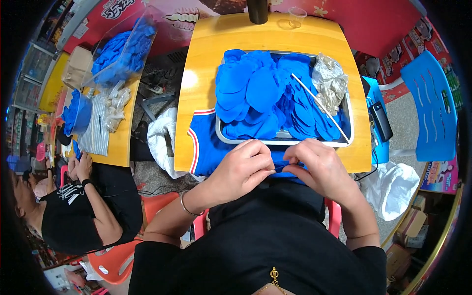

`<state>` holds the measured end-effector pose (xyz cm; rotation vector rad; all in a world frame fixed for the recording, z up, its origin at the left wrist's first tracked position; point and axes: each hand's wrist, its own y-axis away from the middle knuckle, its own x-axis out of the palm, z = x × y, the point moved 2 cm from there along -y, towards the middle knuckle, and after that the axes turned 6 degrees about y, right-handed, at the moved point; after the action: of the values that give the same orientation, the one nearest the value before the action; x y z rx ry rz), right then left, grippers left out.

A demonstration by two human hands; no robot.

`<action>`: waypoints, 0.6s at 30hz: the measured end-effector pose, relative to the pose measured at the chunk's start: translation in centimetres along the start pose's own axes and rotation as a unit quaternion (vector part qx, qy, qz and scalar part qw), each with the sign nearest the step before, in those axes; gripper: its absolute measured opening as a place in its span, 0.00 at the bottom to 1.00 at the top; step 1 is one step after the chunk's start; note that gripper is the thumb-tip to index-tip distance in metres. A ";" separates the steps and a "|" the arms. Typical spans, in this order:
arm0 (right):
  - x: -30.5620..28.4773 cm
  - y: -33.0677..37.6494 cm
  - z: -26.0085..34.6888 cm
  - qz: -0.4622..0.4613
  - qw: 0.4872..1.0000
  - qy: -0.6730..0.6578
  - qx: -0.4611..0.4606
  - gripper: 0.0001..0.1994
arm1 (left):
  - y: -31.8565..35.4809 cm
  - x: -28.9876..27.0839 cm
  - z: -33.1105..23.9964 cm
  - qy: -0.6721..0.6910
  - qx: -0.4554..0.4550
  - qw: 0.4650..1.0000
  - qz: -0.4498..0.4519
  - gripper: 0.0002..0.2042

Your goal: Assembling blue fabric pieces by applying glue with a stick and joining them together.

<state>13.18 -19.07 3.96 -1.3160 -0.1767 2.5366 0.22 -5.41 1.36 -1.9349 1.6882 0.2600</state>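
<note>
Both my hands meet just in front of a metal tray at the table's near edge. My left hand is closed, its thumb and fingers pinching a small blue fabric piece. From the other side, my right hand pinches the same piece, most of which my fingers hide. Heaps of blue oval fabric pieces fill the tray. A thin white stick lies slanting over the right heap, beside a crumpled clear plastic bag. Blue cloth with red and white trim lies under the tray's left side.
A dark cylinder and a clear cup stand at the table's far edge. Left, a co-worker handles blue pieces at another table with a clear bin. A blue chair and white sack are at right.
</note>
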 end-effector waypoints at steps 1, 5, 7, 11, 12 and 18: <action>0.1 -0.1 -0.1 -0.006 0.999 -0.030 0.010 0.09 | 0.0 0.1 0.0 0.000 0.000 1.000 0.000 0.06; 0.4 -0.2 -0.7 -0.033 0.999 -0.021 -0.034 0.10 | -0.3 0.1 -0.3 0.039 -0.041 0.997 -0.058 0.05; 0.4 -0.5 -0.9 -0.019 0.999 -0.017 -0.026 0.09 | -0.4 0.2 0.1 0.057 -0.068 0.993 -0.077 0.05; 0.5 -0.9 -0.6 0.001 1.000 0.013 -0.005 0.08 | -0.7 0.1 1.2 0.054 -0.047 0.996 -0.061 0.04; 0.7 -0.9 -0.6 -0.002 1.000 0.014 -0.002 0.09 | -0.9 0.1 1.4 0.086 -0.069 0.993 -0.052 0.04; 0.5 -1.3 -2.5 0.214 0.969 -0.110 0.055 0.14 | -1.2 0.7 3.0 0.252 -0.092 0.963 0.015 0.04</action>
<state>15.16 -17.70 2.41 -1.1253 0.2292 2.9999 2.17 -4.42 -1.12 -2.2500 2.0727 -0.0812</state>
